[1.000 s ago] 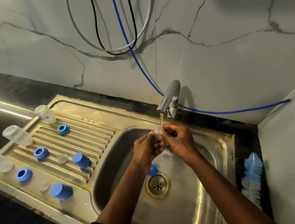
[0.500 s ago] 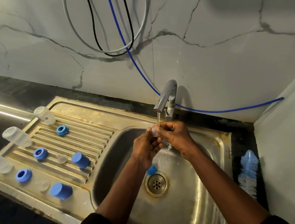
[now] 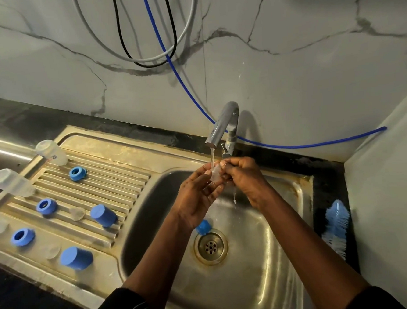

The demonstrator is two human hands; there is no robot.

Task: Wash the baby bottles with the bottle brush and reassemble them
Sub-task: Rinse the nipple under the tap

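Both hands are up under the running tap (image 3: 222, 126). The left hand (image 3: 198, 193) and right hand (image 3: 245, 177) each have fingers pinched on the same small clear teat (image 3: 215, 174), held right in the water stream over the sink (image 3: 288, 220).

The main thing I'd worry about is that wet silicone is slippery. If either pinch loosens, the teat probably drops straight down towards the drain (image 3: 211, 246). A blue bottle part (image 3: 203, 227) is already lying just beside that drain, half hidden by the left wrist, so I can't tell if it's a cap or a ring.

The bottle brush (image 3: 336, 226) is lying on the bench to the right of the sink, well apart from both hands. A finger-only rinse might miss the inside of the teat.

The rest is spread over the drainboard (image 3: 125, 160): clear bottles (image 3: 11, 183) along its left edge, with blue rings (image 3: 46, 206), blue caps (image 3: 103, 215) and spare teats (image 3: 77, 213) between them. Nothing's reassembled yet, and with loose round parts on a sloped board, a stray elbow could send one rolling.
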